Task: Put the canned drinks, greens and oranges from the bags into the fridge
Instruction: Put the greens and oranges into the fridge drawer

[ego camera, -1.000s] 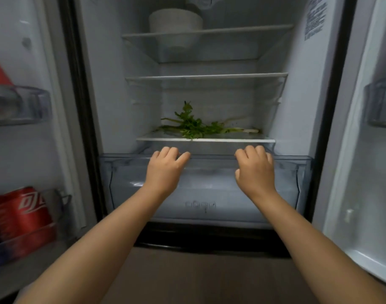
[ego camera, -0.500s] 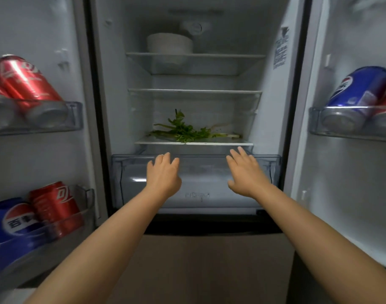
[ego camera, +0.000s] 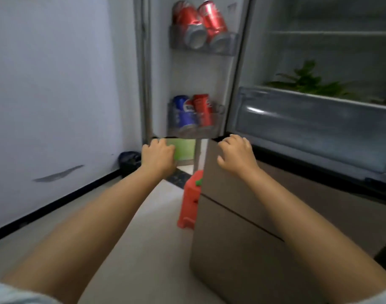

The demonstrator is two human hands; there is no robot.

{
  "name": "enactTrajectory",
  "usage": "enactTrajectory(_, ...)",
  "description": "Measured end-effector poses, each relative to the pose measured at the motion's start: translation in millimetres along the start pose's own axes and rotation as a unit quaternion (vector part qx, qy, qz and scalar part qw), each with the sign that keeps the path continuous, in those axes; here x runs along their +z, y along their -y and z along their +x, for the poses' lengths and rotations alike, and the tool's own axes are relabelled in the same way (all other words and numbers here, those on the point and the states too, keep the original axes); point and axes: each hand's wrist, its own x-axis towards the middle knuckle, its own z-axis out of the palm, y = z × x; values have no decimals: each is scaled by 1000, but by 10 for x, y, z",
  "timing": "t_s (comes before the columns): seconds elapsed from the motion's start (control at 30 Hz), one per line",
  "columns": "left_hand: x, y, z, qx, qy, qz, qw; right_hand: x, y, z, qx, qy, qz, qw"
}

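Observation:
Two red cans (ego camera: 198, 25) lie in the upper shelf of the fridge's open left door. Below them, a blue can (ego camera: 183, 113) and a red can (ego camera: 203, 110) stand in the lower door shelf. The greens (ego camera: 308, 82) lie on a glass shelf inside the fridge, above the clear crisper drawer (ego camera: 308, 121), which stands pulled out. My left hand (ego camera: 159, 156) hovers below the door with curled fingers, holding nothing, just left of a green object (ego camera: 184, 149). My right hand (ego camera: 236, 154), fingers loosely bent and empty, is over the top corner of the beige lower fridge front (ego camera: 231, 216).
A red plastic stool (ego camera: 191, 202) stands on the pale floor beside the fridge's lower corner. A dark object (ego camera: 128, 160) lies at the foot of the white wall on the left. The frame is motion-blurred.
The view has swung left and down from the fridge interior to the left door and floor. Both hands have left the crisper drawer front and dropped lower.

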Motion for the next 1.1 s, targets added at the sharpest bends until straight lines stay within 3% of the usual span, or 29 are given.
enactTrajectory(0.2,79,1369,-986,-123,70,74,987,380,1654,-25,-158,3,86,984)
enactTrajectory(0.4,327,2847,-1821,-286,177,107,936,858,3386,23,-292,58,100,949)
enactTrajectory(0.53,538,3784,-2146,-339,217,111,909,1198,4407,177,-336,93,104,932)
enactTrajectory(0.8,1194,5236,-2286,-342,278,71,895,2110,5819,577,-355,215,90,905)
enactTrajectory(1.1,2558,6472,-1677,-244,398,48,883,3734,6384,1621,-328,348,37,877)
